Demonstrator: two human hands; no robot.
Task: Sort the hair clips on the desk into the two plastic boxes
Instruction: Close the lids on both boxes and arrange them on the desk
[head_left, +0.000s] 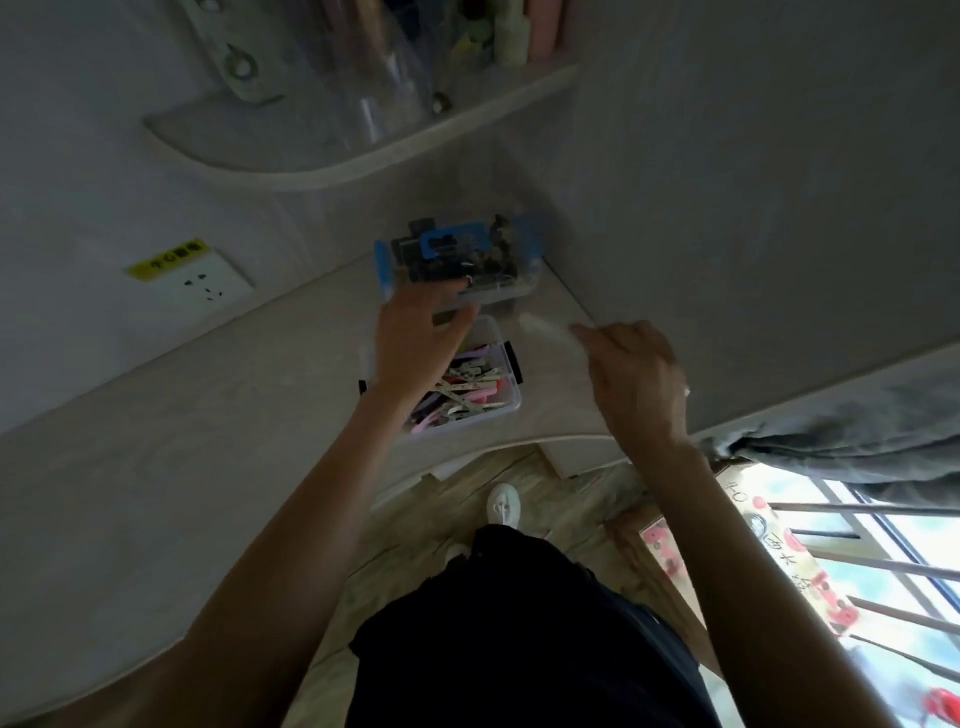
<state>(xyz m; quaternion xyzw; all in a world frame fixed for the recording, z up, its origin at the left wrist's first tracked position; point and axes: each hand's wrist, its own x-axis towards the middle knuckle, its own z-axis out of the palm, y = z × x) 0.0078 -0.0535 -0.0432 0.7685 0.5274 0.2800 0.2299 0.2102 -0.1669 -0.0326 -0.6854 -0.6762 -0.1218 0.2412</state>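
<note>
Two clear plastic boxes stand on the pale desk near its right corner. The far box has blue latches and holds dark hair clips. The near box has black latches and holds pink, purple and white hair clips. My left hand reaches over the near box, its fingers stretched onto the far box's front edge and its thumb spread apart. My right hand hovers to the right of the boxes, fingers curled, pinching what looks like a blurred clear lid.
A wall socket sits on the wall at the left. A curved shelf with clear containers hangs above the desk. A grey panel closes the right side. Below are my dark clothing, a shoe and the wooden floor.
</note>
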